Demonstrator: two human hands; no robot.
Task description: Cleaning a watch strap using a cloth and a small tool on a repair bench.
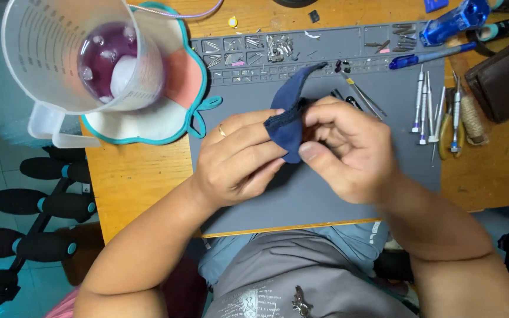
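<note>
Both hands' fingers [266, 126] pinch blue cloth [287, 126] mid-mat [325, 200], edges well apart.

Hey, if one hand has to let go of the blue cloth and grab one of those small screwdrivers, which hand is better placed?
Probably the right hand: the small screwdrivers lie on the grey mat just beyond it, on its own side. The left hand would have to cross over, and it already pinches the blue cloth.

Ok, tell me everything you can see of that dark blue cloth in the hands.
The dark blue cloth is a small, soft fabric piece with a stitched hem. It is folded and bunched, one pointed end sticking up and away. The left hand and right hand pinch it between fingers and thumbs above the grey work mat.
</note>
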